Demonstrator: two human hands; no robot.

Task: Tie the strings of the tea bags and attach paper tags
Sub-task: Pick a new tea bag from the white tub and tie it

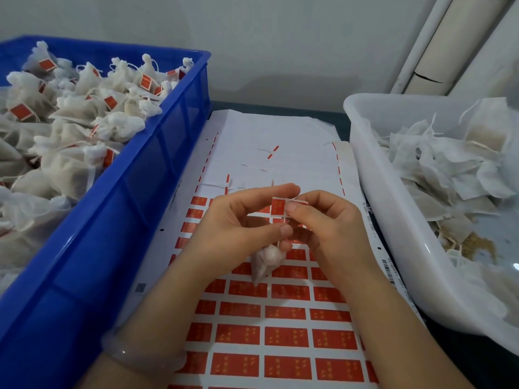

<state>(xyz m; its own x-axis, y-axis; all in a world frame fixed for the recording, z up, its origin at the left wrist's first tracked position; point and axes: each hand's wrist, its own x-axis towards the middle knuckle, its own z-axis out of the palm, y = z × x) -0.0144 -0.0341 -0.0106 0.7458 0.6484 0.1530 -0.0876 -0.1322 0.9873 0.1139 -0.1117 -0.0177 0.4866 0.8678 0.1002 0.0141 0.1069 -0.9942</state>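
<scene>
Blue crate point(126, 220) on your L holds finished, tagged bags. Your left hand point(238, 220) pinches the red tag point(278, 206) btw thumb & forefinger, w/ the tea bag point(265, 261) dangling just below, over the sticker sheet point(280, 313). Your right hand point(328, 228) pinches the tag's other edge. Looks like you're folding it over the string point(278, 243): keep the string in the crease, line up edges, press firmly. Untied bags sit in the white tub point(373, 169) on your R.

Tea bag point(265, 262) top hidden behind left hand point(236, 226), tag point(278, 206) print blurred, blue crate point(84, 248) and white tub point(393, 220) cut by frame edges.
</scene>
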